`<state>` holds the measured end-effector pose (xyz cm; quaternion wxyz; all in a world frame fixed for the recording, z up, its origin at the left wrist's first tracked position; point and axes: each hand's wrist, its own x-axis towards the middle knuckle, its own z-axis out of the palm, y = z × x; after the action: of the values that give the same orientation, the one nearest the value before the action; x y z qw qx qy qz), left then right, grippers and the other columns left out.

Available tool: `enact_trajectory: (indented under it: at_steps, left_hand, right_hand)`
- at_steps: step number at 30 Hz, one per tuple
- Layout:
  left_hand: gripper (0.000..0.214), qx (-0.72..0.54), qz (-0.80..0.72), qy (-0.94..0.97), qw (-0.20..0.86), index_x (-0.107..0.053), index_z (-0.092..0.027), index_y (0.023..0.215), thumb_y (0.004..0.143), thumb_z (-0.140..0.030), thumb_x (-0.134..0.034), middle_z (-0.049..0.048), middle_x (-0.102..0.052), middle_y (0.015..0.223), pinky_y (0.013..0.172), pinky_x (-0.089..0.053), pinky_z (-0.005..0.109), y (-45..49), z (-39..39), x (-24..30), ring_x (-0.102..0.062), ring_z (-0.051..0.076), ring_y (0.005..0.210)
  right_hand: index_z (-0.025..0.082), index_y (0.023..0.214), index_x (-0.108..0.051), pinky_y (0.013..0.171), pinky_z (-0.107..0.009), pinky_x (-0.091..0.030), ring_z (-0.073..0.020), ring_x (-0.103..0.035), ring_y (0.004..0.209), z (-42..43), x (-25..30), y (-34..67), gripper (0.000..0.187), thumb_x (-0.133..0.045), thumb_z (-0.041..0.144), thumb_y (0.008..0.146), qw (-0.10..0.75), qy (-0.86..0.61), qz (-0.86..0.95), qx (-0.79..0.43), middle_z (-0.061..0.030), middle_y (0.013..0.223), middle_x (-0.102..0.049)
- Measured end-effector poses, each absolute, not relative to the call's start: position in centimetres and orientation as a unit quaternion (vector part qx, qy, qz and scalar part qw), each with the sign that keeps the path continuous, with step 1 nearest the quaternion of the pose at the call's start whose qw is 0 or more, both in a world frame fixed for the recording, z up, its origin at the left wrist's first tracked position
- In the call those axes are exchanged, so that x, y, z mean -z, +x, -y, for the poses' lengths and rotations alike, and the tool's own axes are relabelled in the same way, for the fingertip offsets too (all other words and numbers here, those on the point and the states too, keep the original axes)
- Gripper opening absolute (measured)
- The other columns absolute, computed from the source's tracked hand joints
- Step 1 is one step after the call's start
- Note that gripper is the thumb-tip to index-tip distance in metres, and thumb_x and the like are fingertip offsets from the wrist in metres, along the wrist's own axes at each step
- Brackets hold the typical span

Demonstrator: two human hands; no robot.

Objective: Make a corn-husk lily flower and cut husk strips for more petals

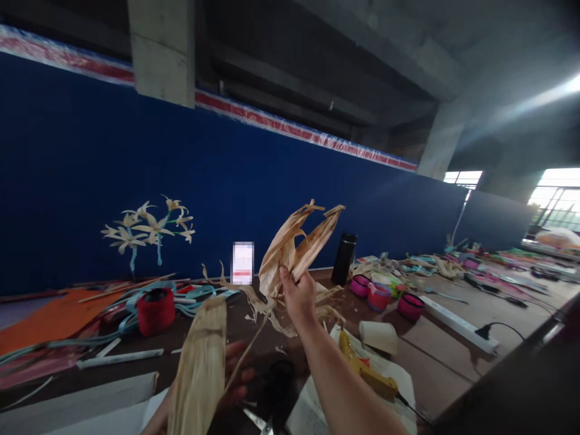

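My right hand (298,297) pinches a bunch of dried corn husks (294,241) tight between thumb and fingers, raised above the brown table (446,356) near the black flask (343,258), while my left hand (233,377), low and close to me, grips one broad husk (202,362).

The bare right forearm rises from the lower edge, slanting up and to the left with the wrist nearly straight. The right grip (296,296) is held high, back of the hand toward the camera, thumb and fingers closed on dried husks (294,244). The left grip (233,377) sits low and close, fingers curled around a second husk (199,362) that hides most of it.
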<state>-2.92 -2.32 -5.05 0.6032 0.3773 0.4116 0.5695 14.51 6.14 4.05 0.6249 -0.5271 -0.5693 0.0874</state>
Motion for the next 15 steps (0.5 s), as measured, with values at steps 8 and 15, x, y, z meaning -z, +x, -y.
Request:
enact_trajectory:
  at_steps: [8,15]
  left_hand:
    - [0.069,-0.484,-0.386,0.202,0.758,-0.071,-0.018,0.084,0.056,-0.079,-0.052,0.0143,-0.072,0.094,0.081,-0.052,0.046,-4.4,2.7,1.4,-0.065,0.035,0.095]
    - [0.051,-0.488,-0.408,0.32,0.703,-0.071,-0.018,0.081,0.037,-0.039,-0.086,0.0125,-0.073,0.086,0.082,-0.051,0.046,-3.1,2.1,4.0,-0.067,0.035,0.086]
  right_hand:
    - [0.017,0.08,-0.064,0.062,-0.026,-0.04,-0.0189,-0.058,0.068,-7.9,-3.6,13.9,0.03,-0.051,0.044,0.082,0.59,-0.545,0.595,-0.02,-0.0049,0.072,-0.065]
    - [0.017,0.085,-0.063,0.064,-0.026,-0.041,-0.0198,-0.061,0.071,-10.6,-4.4,13.0,0.03,-0.048,0.042,0.085,0.591,-0.566,0.575,-0.012,-0.0057,0.076,-0.067]
